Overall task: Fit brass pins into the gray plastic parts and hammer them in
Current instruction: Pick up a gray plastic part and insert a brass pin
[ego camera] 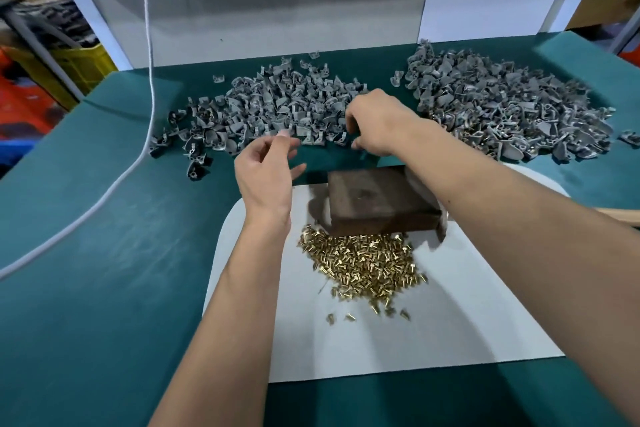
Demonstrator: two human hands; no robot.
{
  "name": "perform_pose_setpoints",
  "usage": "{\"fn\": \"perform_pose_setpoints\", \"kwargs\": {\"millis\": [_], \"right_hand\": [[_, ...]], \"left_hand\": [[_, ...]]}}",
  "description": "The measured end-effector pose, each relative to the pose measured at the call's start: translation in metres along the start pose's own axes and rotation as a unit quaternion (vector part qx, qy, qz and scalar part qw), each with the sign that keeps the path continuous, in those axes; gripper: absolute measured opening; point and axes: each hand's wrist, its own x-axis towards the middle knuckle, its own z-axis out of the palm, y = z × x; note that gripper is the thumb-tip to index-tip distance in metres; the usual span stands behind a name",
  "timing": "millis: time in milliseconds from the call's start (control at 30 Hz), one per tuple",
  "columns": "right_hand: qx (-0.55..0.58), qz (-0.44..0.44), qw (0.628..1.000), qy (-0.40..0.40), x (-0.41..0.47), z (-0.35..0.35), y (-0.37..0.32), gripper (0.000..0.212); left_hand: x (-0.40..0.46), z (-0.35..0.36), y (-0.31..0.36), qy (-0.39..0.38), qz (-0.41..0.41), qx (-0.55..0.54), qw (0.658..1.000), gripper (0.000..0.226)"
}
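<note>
A large heap of gray plastic parts [277, 104] lies across the far middle of the green table. My right hand [377, 121] reaches over its near edge with curled fingers dipped among the parts; whether it holds one is hidden. My left hand [266, 170] hovers just in front of the heap, fingers loosely spread and holding nothing that I can see. A pile of brass pins [363, 263] sits on a white mat [450, 315], in front of a worn brown block [377, 201]. A second heap of gray parts [502, 107], some showing brass, lies at the far right.
A wooden hammer handle [620, 215] pokes out from behind my right forearm, its head mostly hidden beside the block. A white cord [138, 156] runs down the left of the green table cover [104, 253]. A gray panel closes off the back.
</note>
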Motion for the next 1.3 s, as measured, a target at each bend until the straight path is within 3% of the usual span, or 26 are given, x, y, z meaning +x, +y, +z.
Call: {"fn": "perform_pose_setpoints", "kwargs": {"millis": [100,200,233,333,433,500,600,700,800,1000,1300], "right_hand": [[0.012,0.001,1.000,-0.012,0.002,0.000,-0.006,0.014],[0.134,-0.005,0.991,-0.002,-0.004,-0.006,-0.018,0.011],[0.205,-0.004,0.979,0.011,-0.008,-0.008,-0.024,0.009],[0.413,0.025,0.909,0.036,-0.019,-0.009,-0.042,0.007],[0.471,0.032,0.881,0.019,-0.026,-0.010,-0.051,0.003],[0.429,0.011,0.903,0.026,-0.028,-0.013,-0.052,0.004],[0.184,-0.116,0.976,0.011,-0.034,-0.025,-0.058,0.005],[0.001,-0.218,0.966,-0.140,-0.050,-0.029,-0.080,0.007],[-0.108,-0.227,0.953,-0.170,-0.058,-0.021,-0.095,0.015],[-0.127,-0.209,0.959,-0.142,-0.060,-0.006,-0.101,0.038],[-0.127,-0.207,0.955,-0.169,-0.067,-0.004,-0.096,0.033]], "left_hand": [[0.001,-0.003,0.002,0.004,-0.017,-0.035,0.999,0.018],[0.001,-0.004,0.003,0.002,-0.008,-0.044,0.999,0.009],[0.000,-0.003,0.003,-0.016,-0.010,-0.041,0.999,0.004],[-0.003,-0.003,0.002,-0.088,-0.028,-0.037,0.995,0.021],[-0.003,-0.006,0.005,-0.102,-0.025,-0.066,0.992,0.016],[0.000,-0.008,0.006,-0.069,-0.020,-0.072,0.995,0.013],[0.006,-0.013,0.005,0.016,-0.012,-0.072,0.997,0.008],[0.013,-0.018,0.004,0.094,-0.018,-0.049,0.994,0.009],[0.014,-0.018,0.003,0.110,-0.027,-0.064,0.992,0.012],[0.010,-0.017,0.004,0.115,-0.025,-0.066,0.991,0.008],[0.006,-0.014,0.006,0.118,-0.018,-0.045,0.992,0.006]]}}
